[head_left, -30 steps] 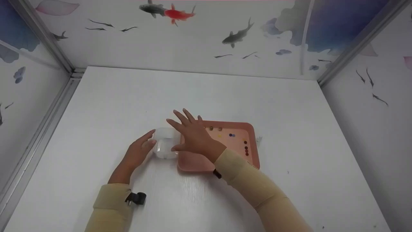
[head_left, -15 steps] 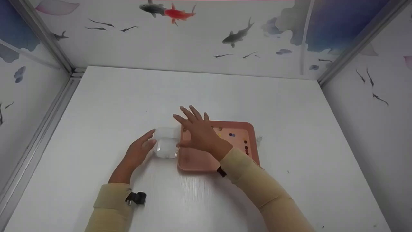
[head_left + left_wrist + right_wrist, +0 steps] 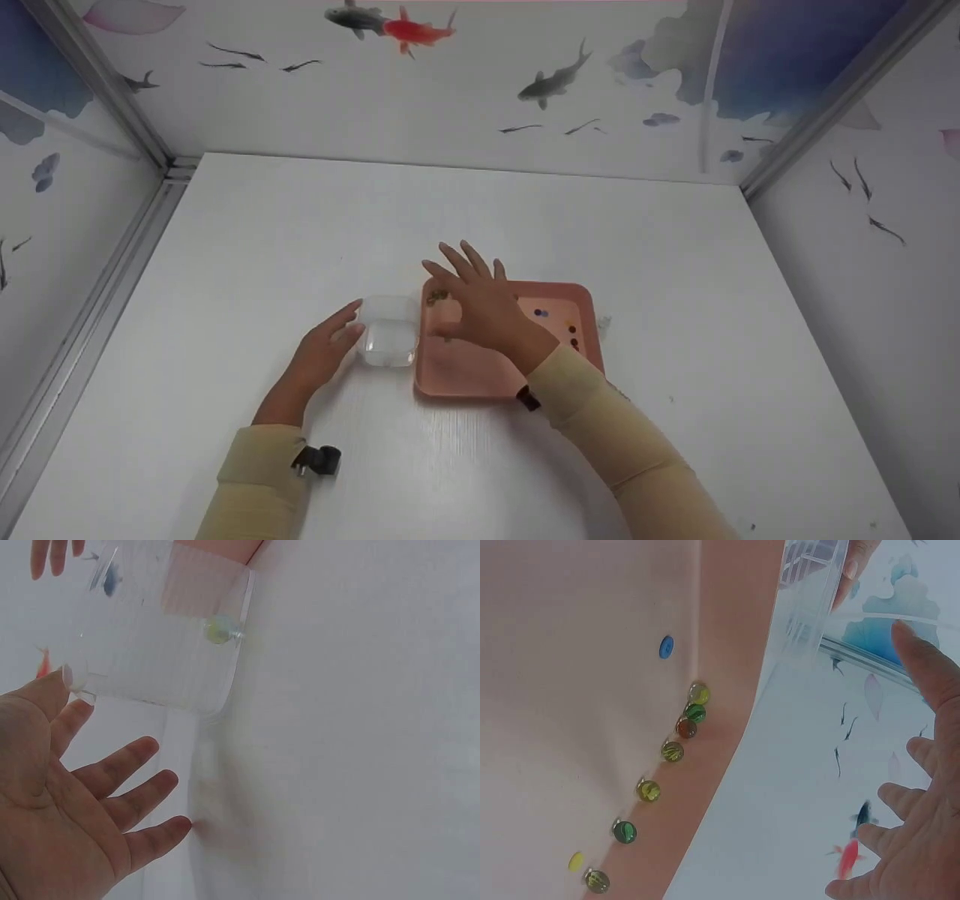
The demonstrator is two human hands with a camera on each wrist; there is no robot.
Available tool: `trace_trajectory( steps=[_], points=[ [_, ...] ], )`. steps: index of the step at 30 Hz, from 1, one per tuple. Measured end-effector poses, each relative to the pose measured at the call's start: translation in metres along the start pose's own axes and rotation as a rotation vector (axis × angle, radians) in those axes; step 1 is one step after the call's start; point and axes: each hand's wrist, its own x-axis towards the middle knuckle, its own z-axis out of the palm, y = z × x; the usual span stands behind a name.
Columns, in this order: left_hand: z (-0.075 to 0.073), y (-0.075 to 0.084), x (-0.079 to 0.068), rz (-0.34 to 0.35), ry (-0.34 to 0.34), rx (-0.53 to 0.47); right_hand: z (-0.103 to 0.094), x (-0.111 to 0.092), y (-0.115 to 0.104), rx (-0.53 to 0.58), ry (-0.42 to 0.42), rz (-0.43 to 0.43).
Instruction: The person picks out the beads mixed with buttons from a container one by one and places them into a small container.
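Observation:
A clear plastic container (image 3: 390, 334) stands against the left side of a pink tray (image 3: 465, 386). My left hand (image 3: 322, 352) pinches the container's rim between thumb and index finger; its other fingers spread free in the left wrist view. Through the wall there, a yellow-green marble (image 3: 219, 630) shows at the bottom. My right hand (image 3: 484, 307) hovers over the tray with fingers spread and nothing in them. Beneath it in the right wrist view, several glass marbles (image 3: 672, 751) line the tray's edge, near a blue disc (image 3: 666, 646) and a yellow disc (image 3: 576, 861).
Small dark discs (image 3: 573, 330) lie along the tray's right side, with blue ones (image 3: 540, 313) farther back. A small pale piece (image 3: 604, 324) sits just outside the tray. White walls printed with fish (image 3: 555, 82) enclose the white table (image 3: 262, 225).
My right hand has moved right and slightly away from me, off the container and over the tray, uncovering marbles in the back left corner. The left hand and container have stayed put.

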Motion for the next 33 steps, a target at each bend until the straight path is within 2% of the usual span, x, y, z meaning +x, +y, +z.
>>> trace_trajectory(
  steps=[4, 13, 33],
  points=[
    [0.000, 0.001, 0.000, 0.003, 0.006, 0.022, -0.001, -0.002, 0.004, 0.024, 0.011, 0.001],
    [-0.001, 0.003, 0.001, -0.040, -0.001, 0.049, -0.007, -0.007, 0.014, 0.036, 0.035, 0.009],
    [0.001, 0.003, 0.001, -0.060, 0.008, 0.068, -0.008, -0.013, 0.032, 0.054, 0.042, 0.101]
  ],
)
